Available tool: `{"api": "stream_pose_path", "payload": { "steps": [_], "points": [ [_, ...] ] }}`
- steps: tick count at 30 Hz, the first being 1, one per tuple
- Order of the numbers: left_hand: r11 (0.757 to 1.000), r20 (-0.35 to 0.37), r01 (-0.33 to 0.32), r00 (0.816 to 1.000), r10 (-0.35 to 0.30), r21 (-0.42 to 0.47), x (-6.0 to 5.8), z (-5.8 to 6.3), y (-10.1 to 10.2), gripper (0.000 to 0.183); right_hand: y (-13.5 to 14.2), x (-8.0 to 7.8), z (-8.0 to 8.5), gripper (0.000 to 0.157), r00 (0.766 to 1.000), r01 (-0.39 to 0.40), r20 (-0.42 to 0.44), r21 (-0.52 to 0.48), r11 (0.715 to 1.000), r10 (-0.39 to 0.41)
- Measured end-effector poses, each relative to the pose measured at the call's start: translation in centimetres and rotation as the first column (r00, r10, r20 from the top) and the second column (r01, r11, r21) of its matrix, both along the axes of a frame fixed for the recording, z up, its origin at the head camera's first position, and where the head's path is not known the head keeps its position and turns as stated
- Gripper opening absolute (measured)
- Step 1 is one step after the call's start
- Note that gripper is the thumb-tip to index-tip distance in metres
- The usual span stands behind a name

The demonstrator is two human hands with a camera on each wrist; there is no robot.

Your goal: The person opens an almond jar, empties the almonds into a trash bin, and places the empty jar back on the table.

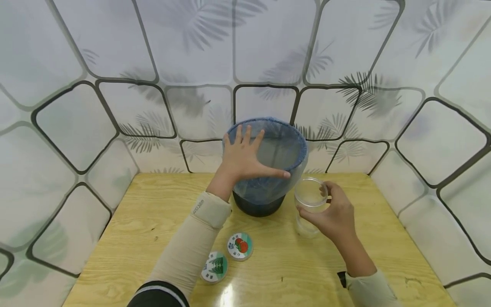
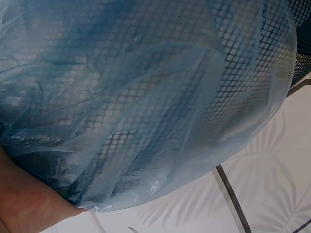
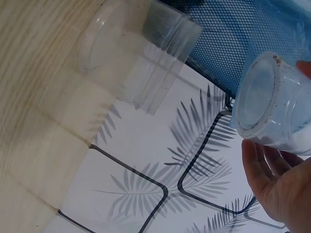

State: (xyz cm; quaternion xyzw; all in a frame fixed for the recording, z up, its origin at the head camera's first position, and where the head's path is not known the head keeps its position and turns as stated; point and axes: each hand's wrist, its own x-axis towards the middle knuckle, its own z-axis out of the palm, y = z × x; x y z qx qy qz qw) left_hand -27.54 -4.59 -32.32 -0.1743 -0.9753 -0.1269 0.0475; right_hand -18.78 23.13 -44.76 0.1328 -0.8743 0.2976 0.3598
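My left hand is spread wide at the near side of a mesh bin lined with a translucent blue plastic bag. In the left wrist view its edge meets the bag, though whether it presses there I cannot tell. My right hand grips a clear plastic jar by its sides, lifted above the table beside the bin. Beneath that jar, a second clear jar stands on the table. Both jars look transparent and lidless; the held one has its bottom toward the right wrist camera.
Two round lids lie on the wooden table: one with a tomato picture, one with green leaves. Patterned cloth walls enclose the table at the back and sides.
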Motion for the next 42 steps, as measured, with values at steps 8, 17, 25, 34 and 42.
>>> {"api": "stream_pose_path", "payload": {
  "steps": [8, 17, 25, 34, 42],
  "points": [
    [1.0, 0.005, -0.008, 1.0, 0.008, -0.011, 0.1, -0.1, 0.0, 0.141, -0.1, 0.0, -0.9, 0.081, 0.999, -0.013, 0.041, 0.022, 1.0, 0.012],
    [1.0, -0.003, -0.008, 1.0, 0.008, -0.007, 0.0, -0.3, 0.0, 0.142, -0.6, 0.4, -1.2, 0.084, 0.993, -0.017, 0.117, 0.048, 0.999, 0.011],
    [1.0, -0.003, -0.008, 1.0, 0.008, -0.01, 0.0, -0.2, -0.1, 0.142, -1.1, 0.8, -1.8, 0.083, 0.981, -0.053, 0.19, 0.042, 0.998, 0.044],
    [1.0, -0.008, -0.002, 1.0, 0.002, -0.002, 0.1, -0.3, 0.0, 0.142, -1.5, 1.2, -2.1, 0.082, 0.963, -0.094, 0.259, 0.044, 0.995, 0.08],
    [1.0, -0.017, 0.001, 1.0, -0.001, -0.009, 0.1, -0.2, 0.2, 0.141, -1.8, 1.5, -2.4, 0.085, 0.922, -0.127, 0.373, 0.032, 0.991, 0.106]
  ]
}}
